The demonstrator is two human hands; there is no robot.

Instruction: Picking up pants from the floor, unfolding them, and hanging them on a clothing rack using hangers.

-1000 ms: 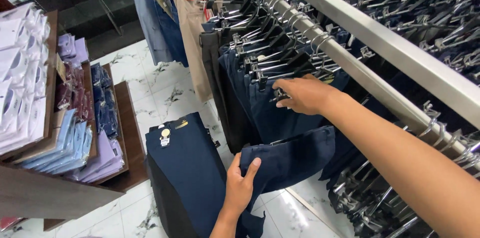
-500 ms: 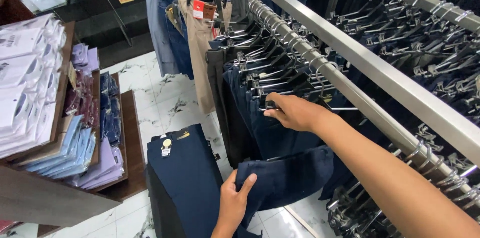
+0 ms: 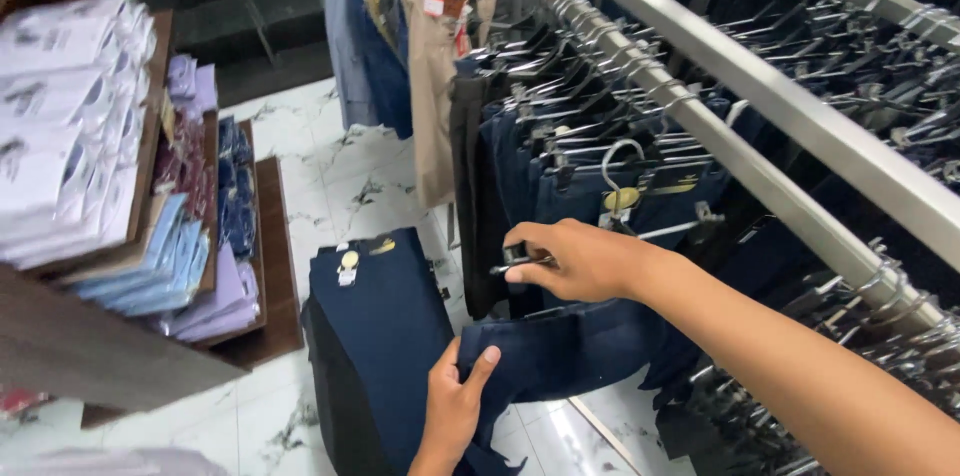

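Shelving [image 3: 150, 336] of dark wood at 9 o'clock holds flat packed shirts [image 3: 60, 126] in white above and blue, lilac and maroon ones lower down, stacked close to its front edge. A long metal rail [image 3: 720, 151] runs from 12 o'clock toward 4 o'clock, crowded with black clip hangers [image 3: 600, 106] carrying dark navy trousers, with a beige pair [image 3: 432, 96] and lighter blue ones near 12 o'clock. A 2nd rail [image 3: 850, 1] behind it at 1 o'clock bears more clips. Between shelf and rail lies an aisle of white marble floor [image 3: 320, 176], open toward 11 o'clock and narrowed at 6 o'clock by a stack of navy trousers [image 3: 385, 336] with a small tag on top. The right hand [image 3: 580, 261], at centre, has its fingers pinched together on the black clip of a hanger [image 3: 520, 258] carrying navy trousers [image 3: 560, 351], just off the rail's front edge. These trousers hang folded, dark and plain, draping toward 6 o'clock. The left hand [image 3: 455, 406] at 6 o'clock holds their lower fold, thumb apart from the fingers and clamped on the cloth, touching the stack's edge.
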